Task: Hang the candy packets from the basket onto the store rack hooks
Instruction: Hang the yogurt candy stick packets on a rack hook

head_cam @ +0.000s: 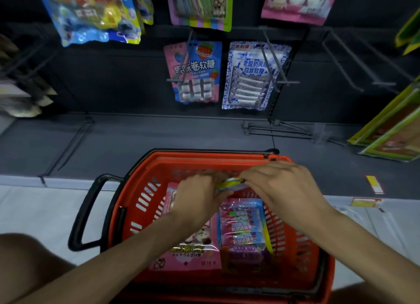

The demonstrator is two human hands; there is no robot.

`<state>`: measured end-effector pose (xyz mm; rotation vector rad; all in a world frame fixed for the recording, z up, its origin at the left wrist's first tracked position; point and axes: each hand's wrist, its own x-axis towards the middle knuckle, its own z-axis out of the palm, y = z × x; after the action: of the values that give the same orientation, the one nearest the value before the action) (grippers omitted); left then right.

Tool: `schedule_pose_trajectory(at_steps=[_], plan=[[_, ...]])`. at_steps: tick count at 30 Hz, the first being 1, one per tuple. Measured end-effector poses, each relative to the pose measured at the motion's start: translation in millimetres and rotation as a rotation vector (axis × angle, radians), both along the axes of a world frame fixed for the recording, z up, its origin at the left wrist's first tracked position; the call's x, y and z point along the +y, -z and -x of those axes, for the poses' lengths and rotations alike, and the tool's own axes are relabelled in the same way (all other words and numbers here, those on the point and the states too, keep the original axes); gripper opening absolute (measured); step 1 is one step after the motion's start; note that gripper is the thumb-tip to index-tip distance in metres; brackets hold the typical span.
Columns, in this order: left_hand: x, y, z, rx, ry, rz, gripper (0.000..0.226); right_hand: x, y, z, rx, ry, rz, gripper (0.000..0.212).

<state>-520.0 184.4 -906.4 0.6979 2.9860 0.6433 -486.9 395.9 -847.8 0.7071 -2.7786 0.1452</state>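
Over red basket (204,156): candy packet (229,183), hands together.
Left hand (200,191) and right hand (280,185) pinch its ends, long axis crosswise; rack hooks (285,82) straight ahead.

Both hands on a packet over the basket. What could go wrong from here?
1. The left hand and right hand cover most of the packet; its hang hole is hidden, so it may miss a hook or tear.
2. It could land on a mismatched row: the blue-white packet fills one hook, bare hooks sit further right.
3. Lifting may drag the multicolour packet in the basket along.
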Motion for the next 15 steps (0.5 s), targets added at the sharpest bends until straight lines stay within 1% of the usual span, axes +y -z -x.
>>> schedule_pose_trajectory(at_steps=[1,2,3,5,7,9,11,13,15], plan=[[-0.5,-3.6,1.2,-0.028,-0.031,-0.032,0.033,-0.2,-2.5,-1.3,0.045,0.056,0.037,0.032],[-1.7,-7.2,3.6,-0.037,-0.052,-0.051,0.031,0.5,-5.2,-1.5,0.082,0.123,0.080,0.031],[-3.7,-11.3,6.6,-0.051,-0.066,-0.077,0.028,1.7,-7.8,-1.6,0.108,0.186,0.128,0.035],[-10.5,-19.5,14.8,-0.160,-0.083,-0.195,0.022,4.3,-14.1,-0.6,0.084,0.292,0.235,0.051],[-18.0,-25.9,20.2,-0.319,-0.141,-0.369,0.017,5.3,-21.0,1.8,-0.044,0.384,0.371,0.077],[-21.8,-31.4,19.8,-0.506,-0.232,-0.583,0.014,5.0,-23.9,3.9,-0.153,0.464,0.517,0.100],[-22.5,-36.7,16.9,-0.677,-0.298,-0.782,0.018,2.7,-23.9,5.3,-0.212,0.508,0.631,0.113],[-22.7,-40.8,13.6,-0.759,-0.312,-0.864,0.024,-0.3,-21.9,5.5,-0.261,0.546,0.729,0.121],[-24.0,-45.3,10.6,-0.825,-0.321,-0.942,0.023,-1.8,-20.1,6.5,-0.314,0.594,0.872,0.127]])
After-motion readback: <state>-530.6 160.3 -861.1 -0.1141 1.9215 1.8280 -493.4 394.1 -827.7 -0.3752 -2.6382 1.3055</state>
